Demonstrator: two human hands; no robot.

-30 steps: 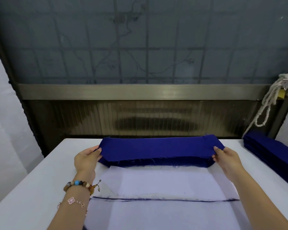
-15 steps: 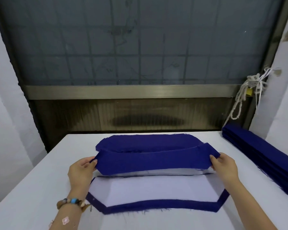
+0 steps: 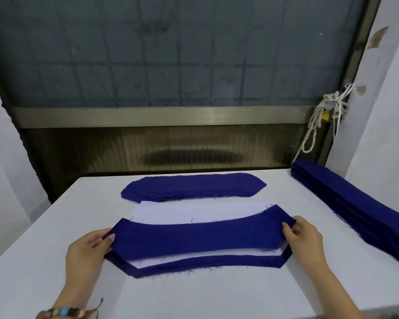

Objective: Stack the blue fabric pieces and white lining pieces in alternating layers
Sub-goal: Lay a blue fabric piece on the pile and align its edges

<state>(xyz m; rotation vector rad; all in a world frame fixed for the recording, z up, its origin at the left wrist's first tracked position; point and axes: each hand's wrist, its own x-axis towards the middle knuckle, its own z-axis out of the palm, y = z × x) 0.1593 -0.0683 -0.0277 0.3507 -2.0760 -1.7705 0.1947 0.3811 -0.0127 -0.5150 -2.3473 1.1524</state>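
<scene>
A long blue fabric piece (image 3: 200, 236) is stretched between my hands just above the near stack. My left hand (image 3: 88, 252) pinches its left end and my right hand (image 3: 305, 238) pinches its right end. Under it lies a white lining piece (image 3: 194, 211), showing at the far side and as a thin strip at the near side. Below that, a blue piece (image 3: 198, 264) of the stack shows along the near edge. A pile of blue fabric pieces (image 3: 194, 186) lies farther back on the table.
The white table (image 3: 44, 261) carries everything. A long stack of blue strips (image 3: 355, 203) runs along its right side. Behind the table stands a dark window with a metal sill (image 3: 159, 116), and a knotted rope (image 3: 318, 123) hangs at the right.
The blue piece has been carried from over the far pile toward me and now spans the white lining on the near stack. My view has tilted and pulled back.
</scene>
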